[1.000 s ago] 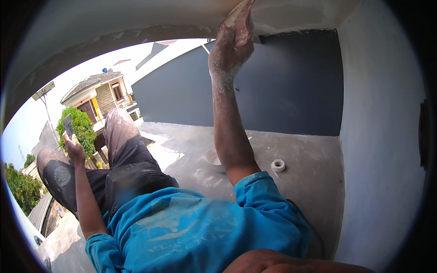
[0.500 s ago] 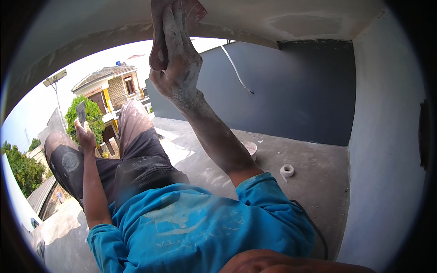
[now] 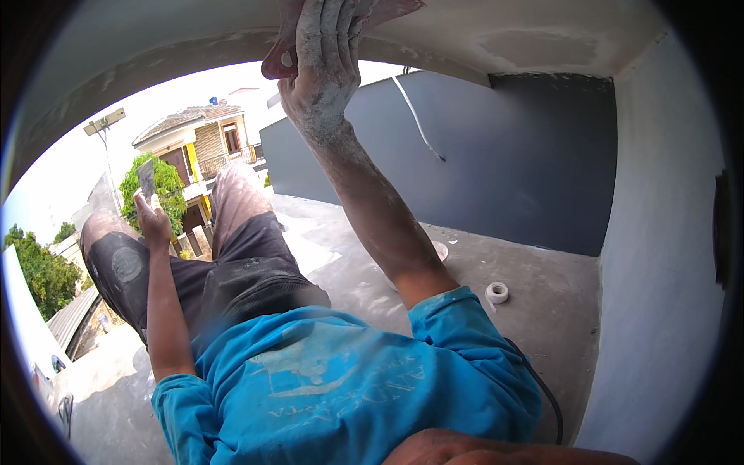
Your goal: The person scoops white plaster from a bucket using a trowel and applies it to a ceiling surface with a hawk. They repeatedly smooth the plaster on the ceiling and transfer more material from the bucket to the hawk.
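My raised right hand (image 3: pixel 319 81), coated in pale dust, is closed on a flat reddish pad or sheet (image 3: pixel 282 60) at the top of the view, up by the pale ceiling (image 3: pixel 542 54); whether it touches the surface I cannot tell. My left hand (image 3: pixel 153 214) is lower at the left, by my bent legs, its fingers around a flat grey scraper (image 3: pixel 146 180) held upright. A dusty patch (image 3: pixel 535 45) marks the ceiling to the right.
Grey floor (image 3: pixel 527 333) holds a white tape roll (image 3: pixel 496 292), a partly hidden bucket (image 3: pixel 439 249) and a black cable (image 3: pixel 546 387). A dark grey wall (image 3: pixel 527 163) with a white cable (image 3: pixel 418 124) stands behind. Houses (image 3: pixel 198 143) and trees show outside at left.
My right hand has swept left with the pad from where it was a second ago, then higher. My left hand still holds the scraper. The whole view has shifted slightly.
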The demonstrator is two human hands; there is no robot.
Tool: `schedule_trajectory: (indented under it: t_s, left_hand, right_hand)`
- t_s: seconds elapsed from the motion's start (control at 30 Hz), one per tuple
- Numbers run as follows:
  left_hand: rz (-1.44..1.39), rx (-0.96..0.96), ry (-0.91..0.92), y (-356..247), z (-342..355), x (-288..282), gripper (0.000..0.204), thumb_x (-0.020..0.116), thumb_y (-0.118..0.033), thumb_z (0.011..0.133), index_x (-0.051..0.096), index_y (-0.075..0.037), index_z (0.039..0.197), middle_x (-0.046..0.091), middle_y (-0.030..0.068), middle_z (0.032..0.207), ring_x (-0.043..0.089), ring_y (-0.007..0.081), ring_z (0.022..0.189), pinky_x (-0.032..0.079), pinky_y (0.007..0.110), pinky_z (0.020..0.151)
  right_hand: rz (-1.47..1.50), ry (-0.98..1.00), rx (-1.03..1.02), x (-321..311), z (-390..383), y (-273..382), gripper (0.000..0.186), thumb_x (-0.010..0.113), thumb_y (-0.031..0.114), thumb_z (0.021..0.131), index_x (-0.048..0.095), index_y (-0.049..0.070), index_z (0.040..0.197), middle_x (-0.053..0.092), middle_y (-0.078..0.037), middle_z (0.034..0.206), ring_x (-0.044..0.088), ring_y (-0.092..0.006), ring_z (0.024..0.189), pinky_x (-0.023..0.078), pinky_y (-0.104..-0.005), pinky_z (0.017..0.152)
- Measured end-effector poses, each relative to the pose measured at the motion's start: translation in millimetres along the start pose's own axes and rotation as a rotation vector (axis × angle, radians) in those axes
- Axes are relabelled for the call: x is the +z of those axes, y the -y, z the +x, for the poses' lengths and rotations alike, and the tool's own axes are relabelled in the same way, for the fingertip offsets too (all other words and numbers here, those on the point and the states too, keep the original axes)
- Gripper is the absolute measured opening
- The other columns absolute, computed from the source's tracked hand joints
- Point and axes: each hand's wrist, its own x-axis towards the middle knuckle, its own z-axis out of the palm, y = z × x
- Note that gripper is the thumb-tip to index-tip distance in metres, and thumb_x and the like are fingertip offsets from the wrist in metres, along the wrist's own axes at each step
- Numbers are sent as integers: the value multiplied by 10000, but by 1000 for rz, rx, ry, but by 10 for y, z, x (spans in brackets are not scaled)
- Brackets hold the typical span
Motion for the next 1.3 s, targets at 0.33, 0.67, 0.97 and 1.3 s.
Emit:
schedule_trajectory:
  t_s: [0.33,0.67,0.97,1.3]
  left_hand:
    - [-18,-60,15,-221,-43,-144,578,432,-42,859,260,109,1389,356,301,1406,332,394,1334,267,417,1112]
    - [76,-6,29,-52,-47,-48,584,419,-70,872,245,114,1398,323,287,1435,291,382,1363,221,408,1140]
    - [35,10,-8,-45,-16,-56,584,423,-50,874,236,106,1405,327,296,1429,344,383,1335,265,403,1116]
    - [67,44,4,593,95,-36,533,415,-59,923,243,84,1408,335,278,1433,310,361,1360,249,390,1126]
  right_hand:
    - [241,-276,282,-682,16,-350,524,459,86,907,333,-85,1386,549,-259,1217,602,-362,1078,520,-384,888]
    - [365,-46,350,-343,155,268,582,496,30,871,317,-13,1423,520,-264,1292,588,-132,637,498,-238,468]
    - [478,-8,172,-559,186,671,482,504,9,850,440,-51,1325,598,-208,1070,634,-235,853,522,-313,664]
    - [-290,-320,-230,-1977,589,-1395,416,420,91,976,358,-100,1340,435,-232,1338,526,-311,1142,510,-361,883]
